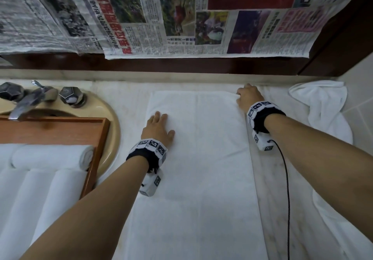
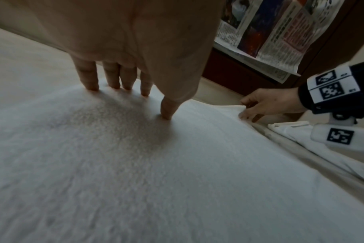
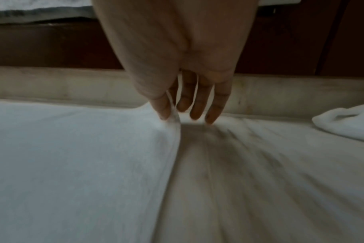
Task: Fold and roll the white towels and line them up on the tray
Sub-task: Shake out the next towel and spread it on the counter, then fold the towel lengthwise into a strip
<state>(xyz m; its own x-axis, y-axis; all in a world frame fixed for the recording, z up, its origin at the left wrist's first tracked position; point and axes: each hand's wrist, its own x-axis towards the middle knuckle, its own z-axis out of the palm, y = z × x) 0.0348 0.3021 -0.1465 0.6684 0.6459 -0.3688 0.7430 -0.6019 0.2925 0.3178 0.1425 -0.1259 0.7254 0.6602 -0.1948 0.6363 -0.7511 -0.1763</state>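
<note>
We are pressing our left hand (image 1: 158, 128) flat, fingers straight, on the white towel (image 1: 201, 158) lying spread on the bench (image 1: 268, 179), while our right hand (image 1: 249, 97) is pinching its far right corner beside the tray (image 1: 96, 138).

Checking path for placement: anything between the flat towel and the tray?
Nothing visible. The flat towel lies on the counter right of the wooden tray; only bare counter and the sink rim lie between. The tray already holds rolled towels.

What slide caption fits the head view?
Left hand flattens spread towel; right hand pinches its far corner.
</note>
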